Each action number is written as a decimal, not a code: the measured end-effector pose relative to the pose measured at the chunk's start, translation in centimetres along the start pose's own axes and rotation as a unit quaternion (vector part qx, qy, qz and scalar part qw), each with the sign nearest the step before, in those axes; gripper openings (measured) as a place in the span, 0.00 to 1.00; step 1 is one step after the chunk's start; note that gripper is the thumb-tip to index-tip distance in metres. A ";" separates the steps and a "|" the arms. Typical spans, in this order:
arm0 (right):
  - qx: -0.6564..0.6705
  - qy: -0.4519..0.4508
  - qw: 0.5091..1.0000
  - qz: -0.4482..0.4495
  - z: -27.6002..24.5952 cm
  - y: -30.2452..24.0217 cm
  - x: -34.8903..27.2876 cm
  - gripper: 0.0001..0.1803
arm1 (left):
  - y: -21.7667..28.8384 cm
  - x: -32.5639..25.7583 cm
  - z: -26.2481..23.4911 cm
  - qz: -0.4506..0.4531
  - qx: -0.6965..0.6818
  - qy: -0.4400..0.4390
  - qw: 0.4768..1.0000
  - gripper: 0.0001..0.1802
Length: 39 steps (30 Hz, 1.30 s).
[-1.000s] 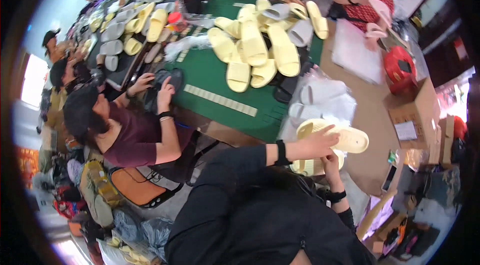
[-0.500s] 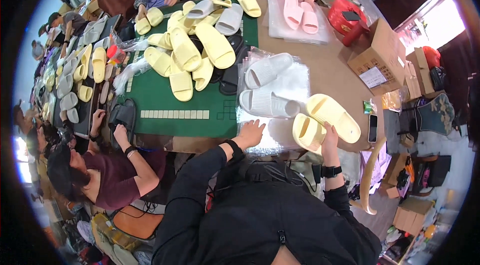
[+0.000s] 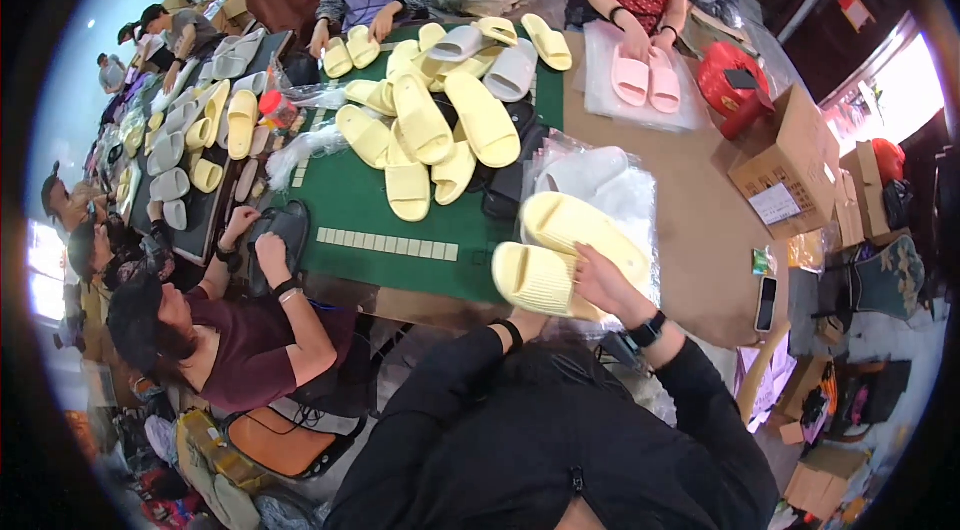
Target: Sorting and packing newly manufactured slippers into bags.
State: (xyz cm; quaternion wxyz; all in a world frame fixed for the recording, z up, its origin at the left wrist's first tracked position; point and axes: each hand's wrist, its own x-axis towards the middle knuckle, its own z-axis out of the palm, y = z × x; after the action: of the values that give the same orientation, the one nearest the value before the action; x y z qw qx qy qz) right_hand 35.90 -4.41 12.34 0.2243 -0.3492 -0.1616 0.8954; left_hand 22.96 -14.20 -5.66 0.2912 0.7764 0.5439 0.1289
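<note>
A pair of pale yellow slide slippers (image 3: 580, 230) is gripped in my right hand (image 3: 605, 282), its fingers closed at the inner edges of both. The pair is above a stack of clear plastic bags (image 3: 642, 215) at the table's near edge. Just below the slippers is my left hand (image 3: 527, 324); its fingers are hidden beneath them. Partly covered by the yellow pair, grey slippers (image 3: 588, 170) rest on the bags. Left of these, a pile of mostly yellow slides (image 3: 425, 120) lies on the green mat (image 3: 350, 275).
Across the table, one person handles yellow slides and another touches pink slippers (image 3: 645, 85) on plastic. At my left a co-worker handles a dark slipper (image 3: 280, 235). A cardboard box (image 3: 785, 165), a red bag (image 3: 730, 80) and a phone (image 3: 766, 304) are at the right.
My right hand has carried the yellow pair left, over the bags and grey slippers. My left hand has gone from lying on the bags to beneath the pair. The view has shifted.
</note>
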 end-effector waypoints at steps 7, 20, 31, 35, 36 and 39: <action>0.110 -0.083 0.990 0.012 11.2 2.5 11.0 0.21 | -1.2 -0.3 0.3 0.053 0.178 0.054 0.981 0.27; -0.650 0.237 0.645 -0.324 -2.2 0.6 10.5 0.22 | 2.0 0.2 -3.9 0.092 0.304 -0.165 0.934 0.28; -0.385 0.336 0.815 -0.274 -7.9 2.2 12.2 0.41 | 1.3 0.4 -2.8 0.109 0.302 -0.154 0.935 0.29; -0.517 0.342 0.766 -0.171 -5.5 -1.2 10.7 0.46 | 1.2 0.1 -3.3 0.101 0.275 -0.154 0.944 0.29; -0.548 0.347 0.752 -0.117 -3.9 -2.2 10.0 0.46 | 1.2 -0.2 -3.7 0.110 0.268 -0.145 0.946 0.28; -0.570 0.323 0.745 -0.126 -4.1 -5.2 11.1 0.47 | 0.4 0.1 -1.3 0.099 0.225 -0.052 0.968 0.20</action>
State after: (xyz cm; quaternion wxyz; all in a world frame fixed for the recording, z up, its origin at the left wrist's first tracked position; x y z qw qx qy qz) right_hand 33.00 6.22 5.64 0.1333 -0.6567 -0.6022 0.4339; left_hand 22.58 -13.77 -4.38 0.1227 0.8774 0.4638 -0.0086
